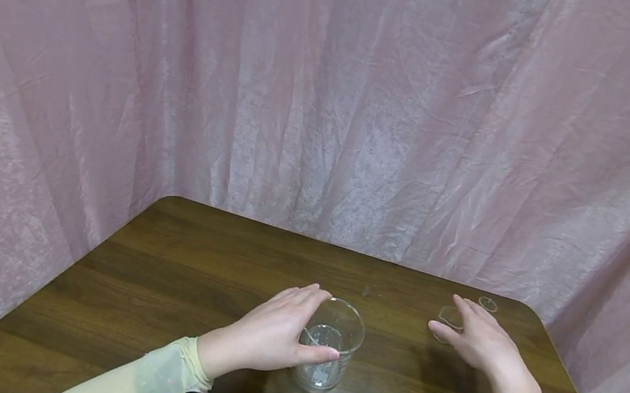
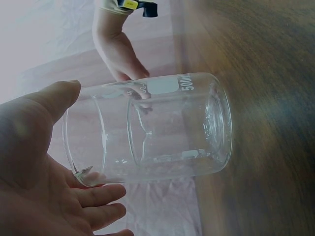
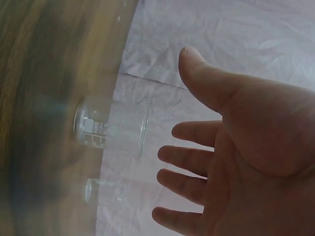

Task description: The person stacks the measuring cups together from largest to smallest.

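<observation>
The large beaker (image 1: 352, 342), clear glass with a flared rim and white "500" print, stands upright on the dark wood-grain tabletop (image 1: 205, 255), a smaller glass beaker (image 2: 172, 130) inside it. The left hand (image 1: 280, 330) is at its rim, fingers loosely extended. Right of the large beaker, the right hand (image 1: 482, 336), fingers spread, partly hides a short printed beaker (image 3: 110, 125); farther off sits a tiny glass vessel (image 3: 104, 191). Behind the large beaker hangs a crumpled, velvety pink curtain (image 1: 327, 122).
</observation>
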Action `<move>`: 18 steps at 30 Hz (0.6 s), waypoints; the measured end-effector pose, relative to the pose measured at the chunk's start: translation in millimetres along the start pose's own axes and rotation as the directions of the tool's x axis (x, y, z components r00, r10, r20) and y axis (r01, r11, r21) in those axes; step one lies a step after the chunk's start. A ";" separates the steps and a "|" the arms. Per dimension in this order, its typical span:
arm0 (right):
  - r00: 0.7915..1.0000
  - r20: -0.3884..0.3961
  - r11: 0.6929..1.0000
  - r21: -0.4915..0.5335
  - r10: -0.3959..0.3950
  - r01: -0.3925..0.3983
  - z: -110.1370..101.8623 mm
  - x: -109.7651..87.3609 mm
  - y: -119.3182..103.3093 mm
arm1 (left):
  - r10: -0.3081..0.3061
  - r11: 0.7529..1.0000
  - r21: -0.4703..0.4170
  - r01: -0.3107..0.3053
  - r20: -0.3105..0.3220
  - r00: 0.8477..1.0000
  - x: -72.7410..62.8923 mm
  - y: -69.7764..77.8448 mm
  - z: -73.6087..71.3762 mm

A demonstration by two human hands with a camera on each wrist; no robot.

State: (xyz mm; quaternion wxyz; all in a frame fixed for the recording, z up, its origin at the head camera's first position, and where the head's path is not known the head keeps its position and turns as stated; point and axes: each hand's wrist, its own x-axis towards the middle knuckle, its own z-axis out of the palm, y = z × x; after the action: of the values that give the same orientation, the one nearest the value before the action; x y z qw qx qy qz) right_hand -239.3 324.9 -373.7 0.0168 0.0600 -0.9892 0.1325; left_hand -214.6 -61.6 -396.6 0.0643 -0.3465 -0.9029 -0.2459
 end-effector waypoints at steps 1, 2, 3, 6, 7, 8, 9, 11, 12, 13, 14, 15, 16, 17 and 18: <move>1.000 0.002 1.000 0.000 0.006 -0.006 -0.1 0.0 0.4 | 0.000 1.000 0.001 0.000 0.000 1.000 0.1 0.1 0.1; 1.000 0.004 1.000 -0.001 0.012 -0.012 -0.2 0.0 0.9 | 0.002 1.000 0.001 -0.002 0.001 1.000 0.2 0.1 0.1; 1.000 0.005 1.000 -0.003 0.017 -0.017 -0.4 0.0 1.4 | 0.002 1.000 0.001 -0.002 0.001 1.000 0.2 0.2 0.1; 0.999 0.013 0.999 -0.008 0.039 -0.039 -0.6 0.3 2.3 | 0.002 1.000 0.001 -0.002 0.001 1.000 0.3 0.2 0.2; 0.999 0.016 0.999 -0.012 0.047 -0.047 -0.5 0.7 2.6 | 0.001 1.000 0.001 -0.001 0.002 1.000 0.2 0.2 0.2; 0.998 0.021 0.998 -0.015 0.055 -0.055 -0.5 1.0 2.7 | 0.000 1.000 0.001 0.000 0.002 1.000 0.2 0.2 0.2; 0.998 0.025 0.998 -0.016 0.064 -0.063 -0.5 1.3 2.9 | -0.002 1.000 0.001 0.002 0.003 1.000 0.1 0.3 0.1; 0.996 0.034 0.996 -0.022 0.082 -0.081 -0.5 2.0 3.2 | -0.004 1.000 -0.002 0.004 0.005 1.000 0.0 0.5 -0.1; 0.995 0.038 0.996 -0.025 0.091 -0.090 -0.6 2.3 3.4 | -0.005 1.000 -0.003 0.005 0.005 1.000 -0.1 0.7 -0.2; 0.994 0.043 0.995 -0.027 0.099 -0.098 -0.7 2.6 3.7 | -0.006 1.000 -0.005 0.006 0.006 1.000 -0.2 0.9 -0.4; 0.993 0.047 0.994 -0.028 0.108 -0.106 -0.9 2.8 3.9 | -0.006 1.000 -0.006 0.006 0.006 1.000 -0.2 1.0 -0.6; 0.992 0.052 0.993 -0.030 0.115 -0.114 -1.0 3.1 4.3 | -0.007 1.000 -0.008 0.007 0.007 1.000 -0.2 1.2 -0.8; 0.991 0.055 0.992 -0.031 0.122 -0.120 -1.2 3.3 4.6 | -0.007 1.000 -0.009 0.007 0.007 1.000 -0.3 1.3 -1.0; 0.990 0.060 0.992 -0.031 0.127 -0.126 -1.1 3.6 5.1 | -0.007 1.000 -0.009 0.007 0.008 1.000 -0.3 1.5 -1.1; 0.989 0.062 0.991 -0.031 0.132 -0.130 -1.2 3.8 5.3 | -0.008 1.000 -0.010 0.008 0.008 1.000 -0.3 1.6 -1.4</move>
State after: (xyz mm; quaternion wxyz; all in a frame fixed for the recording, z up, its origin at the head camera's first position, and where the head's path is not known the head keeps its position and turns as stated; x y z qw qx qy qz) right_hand -243.8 329.9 -373.8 -0.0229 -0.0011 -0.9927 0.1181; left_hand -213.4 -61.5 -394.8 0.0579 -0.3441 -0.9033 -0.2495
